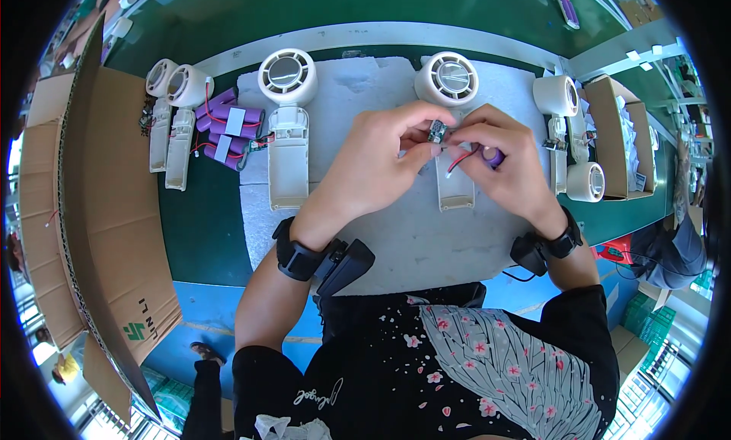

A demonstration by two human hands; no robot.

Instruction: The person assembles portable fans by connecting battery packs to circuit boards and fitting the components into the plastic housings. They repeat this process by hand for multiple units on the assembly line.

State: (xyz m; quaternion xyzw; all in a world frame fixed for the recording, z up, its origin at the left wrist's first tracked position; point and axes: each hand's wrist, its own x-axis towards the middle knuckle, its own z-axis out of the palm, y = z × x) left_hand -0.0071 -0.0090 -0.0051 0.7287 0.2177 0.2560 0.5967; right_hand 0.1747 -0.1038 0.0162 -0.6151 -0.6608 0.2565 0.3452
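My left hand [384,154] pinches a small circuit board [437,131] between thumb and fingers, above an open white fan housing. Close beside it, my right hand [502,151] is curled round a purple battery cell [493,157], its fingertips near the board. A red and black wire lead with a white plug [450,173] hangs between the hands. Under them lies the housing's hollow handle [455,192], with its round fan head [447,79] beyond. To the left rests another open fan housing [288,158], with a wire running to its top end.
Purple battery packs [228,128] lie left of the foam sheet [358,242], beside more white fan housings [180,151]. At right are further fan parts [585,183] and a cardboard box [618,139] of white pieces. A large carton [122,212] stands along the left edge.
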